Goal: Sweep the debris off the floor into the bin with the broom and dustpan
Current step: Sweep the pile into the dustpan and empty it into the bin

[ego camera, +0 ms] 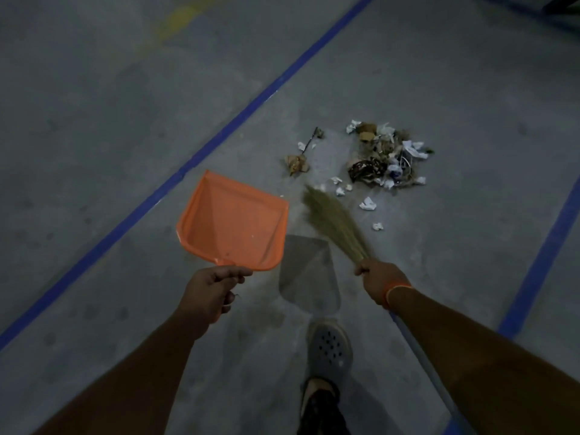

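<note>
**Two hands, dustpan and broom above the floor**

Two bare arms reach forward. Left hand (pixel 216 291) grips the handle of the orange dustpan (pixel 233 226), which is held off the floor (pixel 110 120); its shadow lies to the near right. Right hand (pixel 378 279), with an orange wristband (pixel 397 293), is curled round the broom (pixel 334 222) just below the bristles, whose tip points far-left. Debris (pixel 381 158) lies piled beyond the broom, paper scraps scattered nearer. A grey clog (pixel 329 348) stands near centre.
</note>
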The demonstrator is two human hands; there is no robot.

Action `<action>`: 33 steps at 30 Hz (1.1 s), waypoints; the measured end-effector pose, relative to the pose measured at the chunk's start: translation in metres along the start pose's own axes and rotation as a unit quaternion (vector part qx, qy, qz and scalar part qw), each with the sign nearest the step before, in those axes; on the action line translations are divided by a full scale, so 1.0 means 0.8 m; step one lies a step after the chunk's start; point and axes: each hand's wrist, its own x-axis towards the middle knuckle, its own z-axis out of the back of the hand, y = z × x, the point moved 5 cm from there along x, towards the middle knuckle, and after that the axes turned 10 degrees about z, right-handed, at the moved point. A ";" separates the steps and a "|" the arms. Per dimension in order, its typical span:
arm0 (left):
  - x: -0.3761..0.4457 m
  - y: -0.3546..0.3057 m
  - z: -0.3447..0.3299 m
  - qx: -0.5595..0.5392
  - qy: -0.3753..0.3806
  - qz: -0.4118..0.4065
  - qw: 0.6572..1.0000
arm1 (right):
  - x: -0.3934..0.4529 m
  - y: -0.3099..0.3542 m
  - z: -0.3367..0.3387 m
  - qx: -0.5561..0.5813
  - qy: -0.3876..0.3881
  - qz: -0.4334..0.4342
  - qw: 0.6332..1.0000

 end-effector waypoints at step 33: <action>0.242 -0.234 0.098 0.237 0.126 0.017 0.963 | 0.123 0.140 0.025 0.160 -0.145 -0.133 0.967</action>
